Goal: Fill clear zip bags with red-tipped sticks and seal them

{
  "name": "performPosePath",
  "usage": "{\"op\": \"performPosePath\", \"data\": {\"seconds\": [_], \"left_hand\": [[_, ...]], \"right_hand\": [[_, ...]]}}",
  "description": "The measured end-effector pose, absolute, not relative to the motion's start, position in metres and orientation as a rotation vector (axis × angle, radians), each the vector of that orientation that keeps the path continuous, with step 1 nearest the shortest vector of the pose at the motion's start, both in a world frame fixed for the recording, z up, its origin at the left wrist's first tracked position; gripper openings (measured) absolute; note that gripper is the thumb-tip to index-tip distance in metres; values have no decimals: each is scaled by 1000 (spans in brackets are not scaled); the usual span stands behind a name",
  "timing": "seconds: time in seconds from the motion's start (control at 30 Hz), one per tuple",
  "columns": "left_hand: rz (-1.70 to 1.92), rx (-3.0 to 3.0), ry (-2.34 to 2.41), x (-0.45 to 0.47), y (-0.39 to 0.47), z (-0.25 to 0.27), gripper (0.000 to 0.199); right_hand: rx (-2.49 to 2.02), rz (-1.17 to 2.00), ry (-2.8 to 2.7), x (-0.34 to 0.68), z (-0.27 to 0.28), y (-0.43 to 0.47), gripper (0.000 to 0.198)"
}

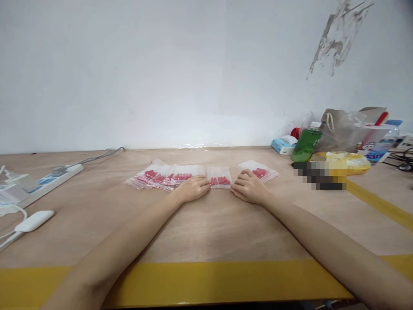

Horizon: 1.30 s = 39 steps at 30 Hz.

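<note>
A small clear plastic bag [219, 173] with several red sleeve-like pieces lies on the table between my two hands. My left hand [194, 188] has its bent fingers on the bag's lower left edge. At the lower right edge, the curled fingers of my right hand [248, 187] hold the other side. Beside my left hand is a fanned-out row of similar bags [161, 175] with red pieces, overlapping one another. Just beyond my right hand lie more such bags [258, 168], partly covered by its fingers.
On the left are a power strip [54, 178] with plugs and a white cable piece [35, 220]. A green bottle [306, 143], a tissue pack [284, 145], a yellow packet [350, 161] and plastic bags stand at right. Yellow tape [206, 282] runs along the front edge.
</note>
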<state>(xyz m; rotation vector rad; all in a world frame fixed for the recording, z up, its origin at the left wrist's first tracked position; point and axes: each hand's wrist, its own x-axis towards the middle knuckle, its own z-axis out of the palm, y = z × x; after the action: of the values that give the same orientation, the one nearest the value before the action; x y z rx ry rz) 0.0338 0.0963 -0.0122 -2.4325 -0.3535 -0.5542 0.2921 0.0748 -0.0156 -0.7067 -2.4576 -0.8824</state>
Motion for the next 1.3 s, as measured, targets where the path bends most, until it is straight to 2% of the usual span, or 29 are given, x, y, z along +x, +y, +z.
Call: {"op": "performPosePath", "data": {"seconds": [0.23,0.33,0.6,0.93,1.3], "left_hand": [[-656,-2339,-376,35,101,-17,24],[-579,-2307,-342,34,104,-16,25],[-489,-2225,-277,35,105,-11,23],[-468,-2215,-400,33,103,-18,25],[-455,-2261,-465,34,98,-14,24]], "right_hand": [[-738,-1030,-2323,286,-22,81,23],[-748,-1051,-2315,286,-24,85,24],[-819,-1051,-2289,285,-23,80,23],[-679,-1018,-2285,216,-28,94,26],[-615,-1035,-2310,220,-27,93,30]]}}
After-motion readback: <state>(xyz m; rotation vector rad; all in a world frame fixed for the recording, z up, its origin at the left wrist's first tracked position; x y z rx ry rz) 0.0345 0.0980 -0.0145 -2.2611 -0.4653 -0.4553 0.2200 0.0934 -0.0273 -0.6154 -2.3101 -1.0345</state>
